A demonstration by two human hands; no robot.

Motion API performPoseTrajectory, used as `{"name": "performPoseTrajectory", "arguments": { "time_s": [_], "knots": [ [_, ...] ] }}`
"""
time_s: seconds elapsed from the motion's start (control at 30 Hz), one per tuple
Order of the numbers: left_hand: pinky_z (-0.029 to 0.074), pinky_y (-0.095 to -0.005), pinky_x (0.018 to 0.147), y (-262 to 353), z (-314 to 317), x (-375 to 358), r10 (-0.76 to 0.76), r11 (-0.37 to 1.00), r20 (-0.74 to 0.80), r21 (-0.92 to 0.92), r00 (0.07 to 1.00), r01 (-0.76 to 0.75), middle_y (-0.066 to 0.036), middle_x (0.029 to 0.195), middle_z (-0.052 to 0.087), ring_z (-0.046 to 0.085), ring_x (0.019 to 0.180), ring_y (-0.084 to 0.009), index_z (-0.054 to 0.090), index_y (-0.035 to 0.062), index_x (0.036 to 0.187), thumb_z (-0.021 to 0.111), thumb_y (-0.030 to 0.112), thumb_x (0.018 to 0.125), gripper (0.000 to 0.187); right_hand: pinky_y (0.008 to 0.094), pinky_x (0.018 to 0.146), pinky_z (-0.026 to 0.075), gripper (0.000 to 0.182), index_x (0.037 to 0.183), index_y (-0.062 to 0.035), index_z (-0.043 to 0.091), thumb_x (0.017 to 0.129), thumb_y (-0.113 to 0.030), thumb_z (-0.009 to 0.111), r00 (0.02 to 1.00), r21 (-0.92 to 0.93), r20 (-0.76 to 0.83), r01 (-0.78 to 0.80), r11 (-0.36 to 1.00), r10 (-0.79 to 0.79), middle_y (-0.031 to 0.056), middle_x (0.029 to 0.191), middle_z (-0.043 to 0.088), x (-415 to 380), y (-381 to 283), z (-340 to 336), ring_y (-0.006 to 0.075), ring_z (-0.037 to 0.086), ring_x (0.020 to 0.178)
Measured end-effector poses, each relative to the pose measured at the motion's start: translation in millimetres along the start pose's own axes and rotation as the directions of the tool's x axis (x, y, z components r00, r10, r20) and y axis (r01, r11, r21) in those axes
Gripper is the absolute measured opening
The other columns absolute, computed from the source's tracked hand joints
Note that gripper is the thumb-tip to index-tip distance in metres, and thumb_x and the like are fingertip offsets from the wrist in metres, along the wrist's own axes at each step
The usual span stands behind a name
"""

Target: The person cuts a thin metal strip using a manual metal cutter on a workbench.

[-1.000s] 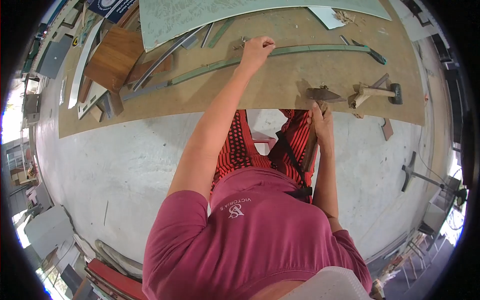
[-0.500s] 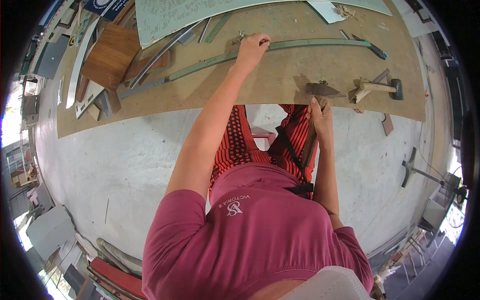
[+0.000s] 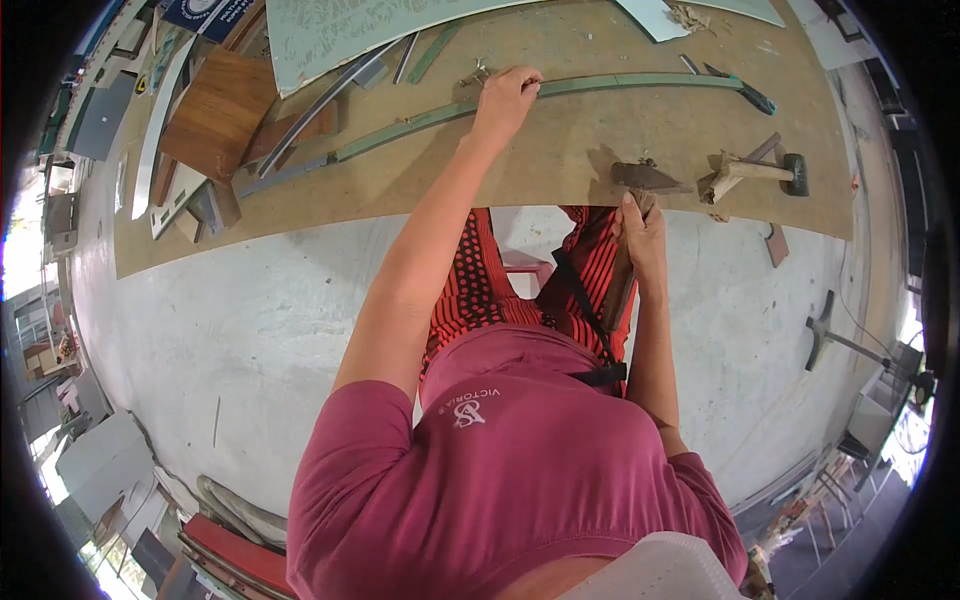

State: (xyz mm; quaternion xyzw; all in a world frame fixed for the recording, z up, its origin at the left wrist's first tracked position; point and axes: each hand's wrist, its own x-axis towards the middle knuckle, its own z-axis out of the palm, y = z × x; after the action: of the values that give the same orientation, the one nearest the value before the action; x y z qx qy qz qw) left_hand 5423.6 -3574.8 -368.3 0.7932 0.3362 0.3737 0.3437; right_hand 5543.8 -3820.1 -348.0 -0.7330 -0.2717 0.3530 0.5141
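My right hand (image 3: 643,235) is wrapped round the wooden handle of a hammer (image 3: 645,179), whose dark metal head rests at the table's near edge. My left hand (image 3: 508,98) reaches across the table, its fingers pinched together over a long thin green strip (image 3: 420,123). Whatever sits in that pinch is too small to make out. Beside these fingers lies a small cluster of metal bits (image 3: 478,74). At the strip's right end is a tool with a dark and teal handle (image 3: 757,97).
A mallet with a black head (image 3: 795,175) lies to the right on the brown tabletop (image 3: 560,150). On the left are a brown wooden board (image 3: 218,110) and several strips. A large pale green panel (image 3: 400,25) covers the far side. A T-shaped stand (image 3: 825,330) is at the right.
Both hands stay almost in place. The view has shifted very slightly; the hammer remains in my right hand and the left fingers remain pinched at the strip.
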Motion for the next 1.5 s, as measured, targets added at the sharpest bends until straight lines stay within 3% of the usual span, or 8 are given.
{"name": "performPoseTrajectory", "arguments": {
  "time_s": [0.17,0.4,0.6,0.67,0.77,0.87,1.23,1.5],
  "knots": [
    [0.047,-0.0371,0.073,0.2,5.6,-5.7,0.182,0.977,-0.075,0.13,0.98,-0.172,-0.011,0.083,0.063,0.059,0.079,-0.0279,0.061,0.0039,0.091,0.062,0.008,0.078,0.014,0.0244,0.047,0.04,0.026,0.081,-0.0079,0.044,0.093,-0.03,0.05,1.0,-0.028,0.01,0.004,1.0,-0.004,0.0,0.06,0.048,0.6,2.3,0.6,0.0088,0.046,0.05],
    [0.044,-0.0399,0.077,-1.1,11.3,-10.4,0.114,0.993,-0.163,0.007,0.98,-0.114,-0.01,0.084,0.062,0.056,0.085,-0.0296,0.059,0.0043,0.092,0.062,0.007,0.078,0.015,0.0246,0.046,0.041,0.026,0.088,-0.0044,0.045,0.091,-0.029,0.053,1.0,-0.12,-0.017,-0.003,0.993,0.001,0.0005,0.06,0.048,-3.7,-17.9,9.1,0.0095,0.048,0.05],
    [0.043,-0.0385,0.08,-9.8,12.9,-10.7,0.176,0.981,-0.12,0.099,0.977,-0.164,-0.01,0.088,0.06,0.055,0.088,-0.0292,0.06,0.0048,0.087,0.063,0.008,0.077,0.01,0.0261,0.045,0.041,0.026,0.083,-0.0027,0.047,0.091,-0.026,0.053,1.0,-0.075,0.004,-0.006,0.997,0.006,0.0017,0.057,0.047,-1.6,-47.8,33.6,0.0111,0.049,0.047],
    [0.043,-0.0393,0.081,-8.3,12.3,-14.2,0.265,0.958,-0.145,0.152,0.953,-0.243,-0.01,0.09,0.056,0.054,0.09,-0.0299,0.061,0.0044,0.084,0.064,0.007,0.077,0.009,0.0262,0.045,0.04,0.026,0.08,-0.003,0.047,0.091,-0.026,0.053,0.999,-0.086,0.034,0.022,0.996,-0.019,0.0016,0.056,0.047,6.5,-54.9,39.2,0.011,0.049,0.047],
    [0.043,-0.0403,0.081,-4.2,13.8,-15.5,0.161,0.987,-0.233,0.013,0.959,-0.163,-0.011,0.091,0.054,0.053,0.091,-0.0312,0.062,0.0038,0.084,0.065,0.006,0.076,0.009,0.0265,0.044,0.039,0.028,0.074,-0.004,0.046,0.091,-0.026,0.053,0.989,-0.145,0.123,0.101,0.984,-0.084,0.0013,0.055,0.046,23.5,-65.9,47.6,0.0109,0.048,0.047],
    [0.044,-0.0405,0.082,-6.5,12.4,-15.9,0.108,0.994,-0.221,0.015,0.969,-0.107,-0.012,0.09,0.054,0.053,0.092,-0.0321,0.063,0.0032,0.086,0.065,0.005,0.075,0.011,0.027,0.044,0.038,0.03,0.073,-0.0047,0.045,0.09,-0.027,0.054,0.982,-0.046,0.143,0.134,0.99,-0.126,0.0015,0.054,0.045,35.7,-80.8,60.1,0.0111,0.047,0.046],
    [0.045,-0.0401,0.081,-10.1,14.1,-19.2,0.151,0.988,-0.247,0.056,0.957,-0.142,-0.014,0.09,0.055,0.053,0.092,-0.0332,0.063,-0.0008,0.086,0.065,0.003,0.074,0.013,0.0274,0.047,0.044,0.037,0.092,0.0009,0.049,0.088,-0.035,0.057,0.963,-0.217,0.235,0.181,0.959,-0.129,0.0048,0.068,0.052,75.3,-115.3,82.7,0.0119,0.052,0.05],
    [0.045,-0.0408,0.08,-12.7,12.5,-20.7,0.144,0.988,-0.207,0.079,0.968,-0.13,-0.015,0.09,0.054,0.052,0.092,-0.0348,0.062,-0.0022,0.084,0.066,0.002,0.073,0.012,0.0255,0.05,0.043,0.032,0.081,-0.0052,0.049,0.089,-0.035,0.058,0.969,-0.255,0.242,0.112,0.96,-0.048,0.0002,0.067,0.049,84.1,-114.0,87.3,0.0092,0.05,0.055]
  ]
}}
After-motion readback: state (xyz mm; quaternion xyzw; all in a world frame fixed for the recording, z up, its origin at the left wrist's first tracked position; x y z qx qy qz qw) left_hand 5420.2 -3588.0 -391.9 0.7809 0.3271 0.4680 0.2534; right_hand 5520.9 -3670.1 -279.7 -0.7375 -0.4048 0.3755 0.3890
